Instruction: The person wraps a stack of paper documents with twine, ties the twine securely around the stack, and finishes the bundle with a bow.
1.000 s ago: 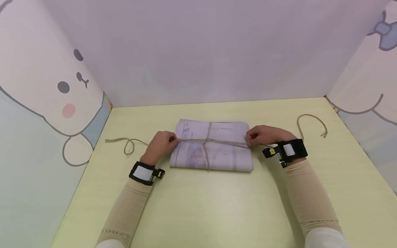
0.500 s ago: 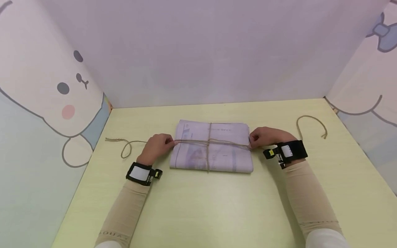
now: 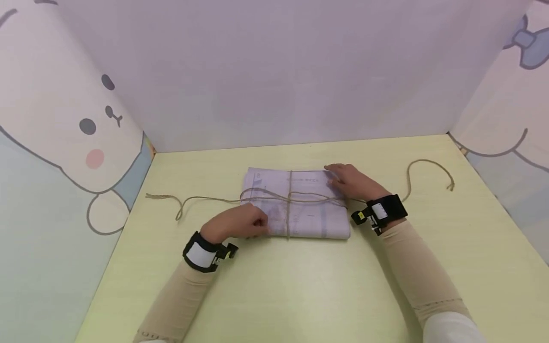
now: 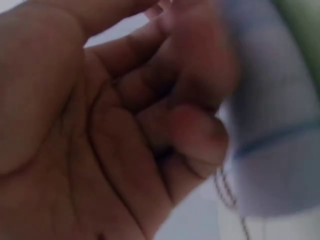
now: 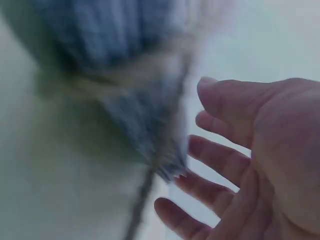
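A folded newspaper bundle (image 3: 319, 223) lies flat on the table, with jute twine (image 3: 289, 219) crossing over it both ways. My left hand (image 3: 240, 221) is over the bundle's lower left edge, its fingers loosely curled; in the left wrist view no twine shows in the fingers, beside the blurred newspaper (image 4: 275, 185). At the upper right corner my right hand (image 3: 359, 185) has its fingers spread. In the right wrist view the newspaper's folded layers (image 5: 110, 30) and a blurred twine strand (image 5: 142, 195) are beside the fingers. The twine lies slack in a small arc at the bundle's left.
One loose twine end (image 3: 160, 196) stretches across the pale yellow table (image 3: 309, 290) to the left, with a small kink. The other end (image 3: 433, 162) curves at the right, past the wrist. A lilac backdrop (image 3: 300, 76) stands behind the table; cartoon-printed panels flank it.
My left hand has let go of the twine and moved down and right to the bundle's near edge. My right hand has released the twine, opened and moved up. The twine has slackened.
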The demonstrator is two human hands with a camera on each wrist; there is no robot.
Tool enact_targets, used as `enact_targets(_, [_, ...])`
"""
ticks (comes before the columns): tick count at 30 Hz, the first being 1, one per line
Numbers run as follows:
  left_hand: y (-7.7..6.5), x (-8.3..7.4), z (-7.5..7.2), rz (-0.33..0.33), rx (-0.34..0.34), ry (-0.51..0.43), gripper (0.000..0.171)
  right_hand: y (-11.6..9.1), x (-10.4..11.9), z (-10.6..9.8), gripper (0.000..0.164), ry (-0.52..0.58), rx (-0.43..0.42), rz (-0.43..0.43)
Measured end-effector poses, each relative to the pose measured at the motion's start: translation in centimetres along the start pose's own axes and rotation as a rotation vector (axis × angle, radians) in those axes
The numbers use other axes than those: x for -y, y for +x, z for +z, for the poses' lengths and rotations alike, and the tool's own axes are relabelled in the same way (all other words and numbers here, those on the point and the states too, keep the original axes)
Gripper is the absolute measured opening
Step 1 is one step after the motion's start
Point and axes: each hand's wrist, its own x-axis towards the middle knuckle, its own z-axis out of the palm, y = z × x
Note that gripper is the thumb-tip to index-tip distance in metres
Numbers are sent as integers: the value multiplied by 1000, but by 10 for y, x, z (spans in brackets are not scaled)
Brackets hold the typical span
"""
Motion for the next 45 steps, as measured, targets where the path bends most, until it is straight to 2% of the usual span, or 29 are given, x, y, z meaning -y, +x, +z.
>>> enact_targets(3, [2,-3,6,-22,107,-71,30,0,1,6,49,-6,38,19])
enact_targets(5, [2,-2,6,-45,112,-85,30,-1,2,7,48,-34,36,26])
enact_targets(9, [0,4,1,-103,28,-17,31,-4,3,3,36,-81,23,56])
enact_targets(13, [-5,12,-5,-188,-79,59,29,-6,5,-2,18,-49,89,124])
enact_targets(16, [-8,16,-8,-257,-143,105,26,-8,8,-5,27,-27,182,135])
enact_targets(20, [-8,20,-10,-335,-183,153,21,-9,16,-5,32,-6,308,71])
enact_targets(24, [-6,22,-11,-366,-205,176,19,-9,25,-3,34,23,391,30])
enact_targets(33, [-6,26,-9,-323,-251,216,17,-6,39,3,38,28,433,23])
enact_targets(36, [-9,29,-8,-276,-275,256,15,-5,46,6,41,47,467,22])
enact_targets(40, [-9,32,-4,-192,-308,314,25,-5,57,12,43,67,517,11])
enact_targets(45, [-3,35,0,-110,-337,341,33,-9,68,18,44,101,563,-6])
